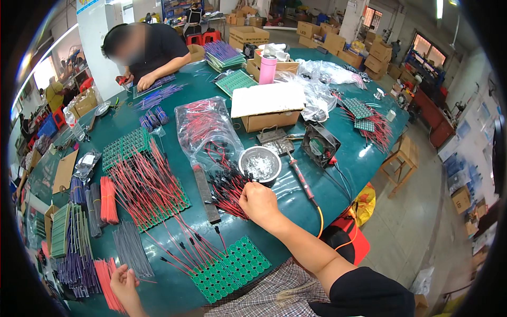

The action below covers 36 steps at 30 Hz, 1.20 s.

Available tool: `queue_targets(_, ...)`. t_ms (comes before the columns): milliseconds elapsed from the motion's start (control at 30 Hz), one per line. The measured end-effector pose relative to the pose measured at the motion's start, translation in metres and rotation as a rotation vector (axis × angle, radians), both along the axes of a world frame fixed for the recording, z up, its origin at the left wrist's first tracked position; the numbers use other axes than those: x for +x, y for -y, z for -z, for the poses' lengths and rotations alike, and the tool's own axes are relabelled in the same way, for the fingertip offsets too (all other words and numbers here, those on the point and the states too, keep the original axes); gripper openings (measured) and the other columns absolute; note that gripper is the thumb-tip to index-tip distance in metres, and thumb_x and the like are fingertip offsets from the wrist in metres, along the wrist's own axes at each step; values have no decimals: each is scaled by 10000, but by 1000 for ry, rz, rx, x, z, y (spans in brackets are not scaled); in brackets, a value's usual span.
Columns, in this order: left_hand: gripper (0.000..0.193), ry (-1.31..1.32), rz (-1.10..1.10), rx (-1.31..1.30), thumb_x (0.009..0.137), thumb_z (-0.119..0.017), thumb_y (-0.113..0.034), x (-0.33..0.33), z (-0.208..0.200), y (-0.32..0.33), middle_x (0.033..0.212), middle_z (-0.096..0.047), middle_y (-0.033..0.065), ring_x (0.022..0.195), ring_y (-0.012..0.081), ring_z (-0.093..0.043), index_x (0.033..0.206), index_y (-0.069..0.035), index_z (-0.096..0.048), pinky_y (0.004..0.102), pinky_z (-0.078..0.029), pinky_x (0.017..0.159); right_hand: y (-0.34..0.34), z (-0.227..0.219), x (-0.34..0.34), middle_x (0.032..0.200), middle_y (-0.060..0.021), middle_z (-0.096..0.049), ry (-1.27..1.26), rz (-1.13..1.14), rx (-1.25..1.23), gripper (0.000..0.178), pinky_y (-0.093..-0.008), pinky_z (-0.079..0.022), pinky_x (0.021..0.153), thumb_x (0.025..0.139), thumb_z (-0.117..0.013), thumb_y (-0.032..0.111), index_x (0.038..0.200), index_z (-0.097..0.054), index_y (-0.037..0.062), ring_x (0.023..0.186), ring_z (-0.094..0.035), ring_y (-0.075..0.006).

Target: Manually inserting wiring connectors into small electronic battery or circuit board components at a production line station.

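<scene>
My right hand is closed at the edge of a pile of red wires with black connectors; what its fingertips grip is hidden. Low on the left, my left hand has its fingers curled together beside red strips and a bundle of grey wires; I cannot make out what, if anything, it holds. Between the hands, in front of me, lies a green circuit board panel with round sections. Several red wires ending in black connectors run from its far left part.
A soldering iron, a bowl of whitish bits, a small fan and a dark bar surround the pile. Wired green panels lie left. A white-topped carton stands behind. Across the table a person works.
</scene>
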<state>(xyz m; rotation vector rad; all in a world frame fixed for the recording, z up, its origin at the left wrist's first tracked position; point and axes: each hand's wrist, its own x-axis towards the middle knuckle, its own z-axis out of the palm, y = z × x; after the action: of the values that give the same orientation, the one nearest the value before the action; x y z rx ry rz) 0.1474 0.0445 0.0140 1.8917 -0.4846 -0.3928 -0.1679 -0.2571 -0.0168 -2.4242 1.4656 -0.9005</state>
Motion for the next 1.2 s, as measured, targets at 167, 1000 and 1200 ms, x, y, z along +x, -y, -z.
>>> queue_targets(167,58,-99,106,-41,937,-628,-62,-40,4,-4,826,-602,-5,650,53,-558,959,-46,-576,178,-469,527,8,-11,0,720,-148,-672,48,99,112,87,-441,-544,672,789,-675,96,779,-617,31,713,-675,-337)
queue_targets(1000,99,-38,84,71,909,-643,61,-134,16,6,902,-662,83,841,153,-695,972,41,-569,245,-569,740,8,-21,-13,728,-143,-695,256,-12,177,136,-374,-535,622,814,-725,160,805,-711,25,661,-687,-282)
queue_targets(1200,145,-133,82,-34,895,-644,88,-160,-18,20,993,-696,137,888,167,-702,1028,64,-593,260,-578,766,9,-10,-12,708,-99,-689,281,-32,169,202,-334,-519,613,787,-771,210,847,-708,28,619,-668,-221)
